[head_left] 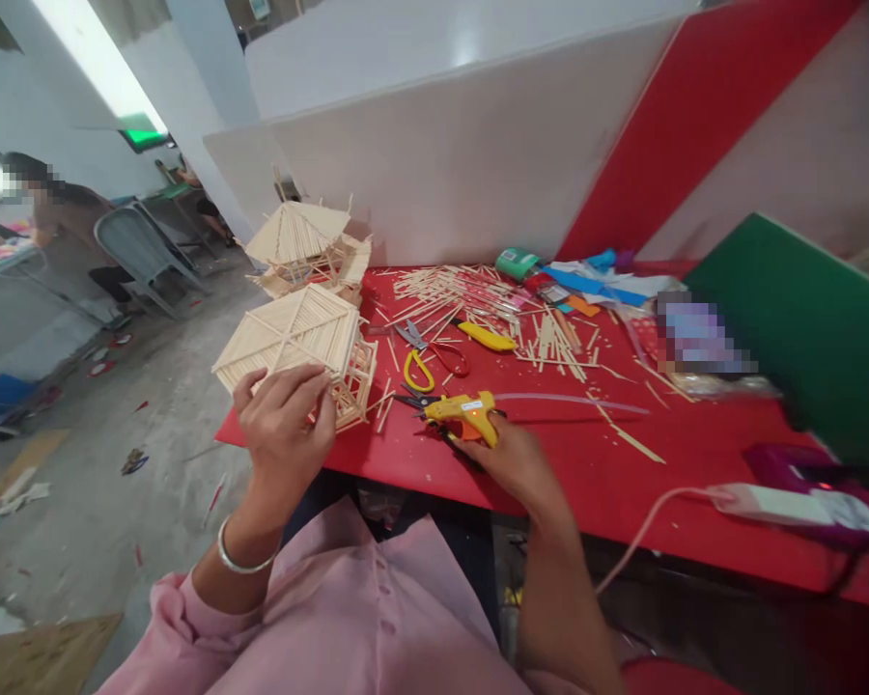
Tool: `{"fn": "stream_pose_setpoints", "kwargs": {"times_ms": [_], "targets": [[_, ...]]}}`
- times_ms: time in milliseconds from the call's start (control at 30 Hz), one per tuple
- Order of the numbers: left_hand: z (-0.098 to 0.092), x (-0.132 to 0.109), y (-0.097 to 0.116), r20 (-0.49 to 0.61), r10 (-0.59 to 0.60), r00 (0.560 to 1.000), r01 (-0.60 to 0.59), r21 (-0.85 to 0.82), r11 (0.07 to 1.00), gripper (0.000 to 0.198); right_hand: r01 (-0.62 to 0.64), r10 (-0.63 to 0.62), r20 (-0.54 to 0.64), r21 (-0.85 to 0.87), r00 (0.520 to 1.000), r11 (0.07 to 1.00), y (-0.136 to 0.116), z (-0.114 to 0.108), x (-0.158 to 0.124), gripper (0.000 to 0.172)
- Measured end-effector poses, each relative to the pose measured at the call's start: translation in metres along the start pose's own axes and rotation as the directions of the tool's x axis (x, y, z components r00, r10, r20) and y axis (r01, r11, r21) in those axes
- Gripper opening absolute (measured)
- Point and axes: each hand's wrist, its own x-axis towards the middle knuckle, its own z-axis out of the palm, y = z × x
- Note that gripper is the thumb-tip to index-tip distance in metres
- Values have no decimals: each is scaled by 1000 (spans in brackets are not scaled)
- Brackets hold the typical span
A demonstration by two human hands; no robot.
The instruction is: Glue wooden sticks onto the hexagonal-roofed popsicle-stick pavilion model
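Note:
My left hand (286, 415) is at the near edge of a wooden-stick model's hexagonal roof (290, 333), fingers bent and drawn toward the thumb. Whatever may be between the fingertips is too small to make out. My right hand (518, 458) grips the handle of a yellow glue gun (460, 407), its nozzle facing left toward the model. A clear glue stick (565, 398) trails from the gun's back. Dark-tipped pliers (409, 400) lie partly hidden by the gun. Behind the roof stands a second stick model (300, 236) with a pointed roof.
Scissors (418, 359) with red and yellow handles and a yellow utility knife (487, 336) lie on the red table (406, 463). Loose sticks (449, 294) are heaped behind. At right are a green board (797, 328) and a white power strip (782, 504). A person (72, 212) sits far left.

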Motion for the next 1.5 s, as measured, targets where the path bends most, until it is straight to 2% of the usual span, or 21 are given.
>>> {"fn": "stream_pose_setpoints", "kwargs": {"times_ms": [133,233,333,400,433,467,500,567,600,667,733,833,900,967,1033,1100,1167,1267,1433,1500], "targets": [[2,0,-1,-5,-10,1000,10,-14,1000,12,-18,24,31,-197,999,980,5,-11,6,38],[3,0,-1,-7,-14,1000,14,-28,1000,12,52,-46,28,-244,999,968,6,-17,10,37],[3,-1,0,-27,-14,1000,13,-32,999,13,75,-55,73,-303,996,950,5,-18,7,35],[3,-1,0,-26,-15,1000,14,-34,999,14,84,-77,33,-322,996,943,0,-19,1,35],[2,-1,0,-20,-16,1000,15,-36,999,14,124,-137,-24,-292,990,948,-5,-20,-3,35],[1,-1,0,-14,-17,1000,16,-38,999,13,203,-230,-103,-223,968,953,-14,-21,-8,33],[1,-1,1,-12,-21,1000,20,-41,999,13,307,-327,-210,-125,921,944,-26,-22,-12,31],[0,-1,2,-16,-31,999,30,-49,998,12,544,-452,-413,135,791,828,-58,-22,-18,27],[0,0,2,-20,-37,999,36,-53,998,12,604,-442,-491,240,751,760,-76,-20,-19,25],[0,1,4,-16,-47,999,46,-58,997,13,673,-487,-486,356,726,648,-111,-13,-16,24],[-2,2,5,7,-51,999,51,-57,997,13,705,-559,-431,398,708,587,-135,-4,-6,27],[-8,-1,2,39,-32,999,35,-73,997,16,738,-637,-376,410,673,537,-149,4,10,28],[-14,-8,-6,-7,-28,1000,27,-84,996,27,746,-661,-357,416,660,521,-149,3,17,27],[-17,-20,-18,-105,-80,991,69,-104,992,47,745,-679,-331,427,656,512,-147,-1,20,25],[-16,-34,-30,-177,-195,965,168,-159,973,62,745,-693,-307,427,652,512,-147,-6,19,25],[-10,-47,-39,-186,-337,923,289,-240,927,71,736,-683,-296,404,667,544,-150,-8,17,26],[-2,-57,-44,-149,-444,883,383,-318,868,75,713,-644,-312,387,698,585,-153,-6,14,26],[7,-62,-47,-113,-479,871,399,-409,821,70,668,-569,-352,419,743,615,-153,3,12,24],[9,-55,-48,-121,-386,915,295,-452,842,33,609,-497,-355,527,792,593,-149,17,10,22],[7,-55,-48,-121,-377,918,289,-447,847,28,591,-476,-355,565,804,576,-149,20,9,22]]}}
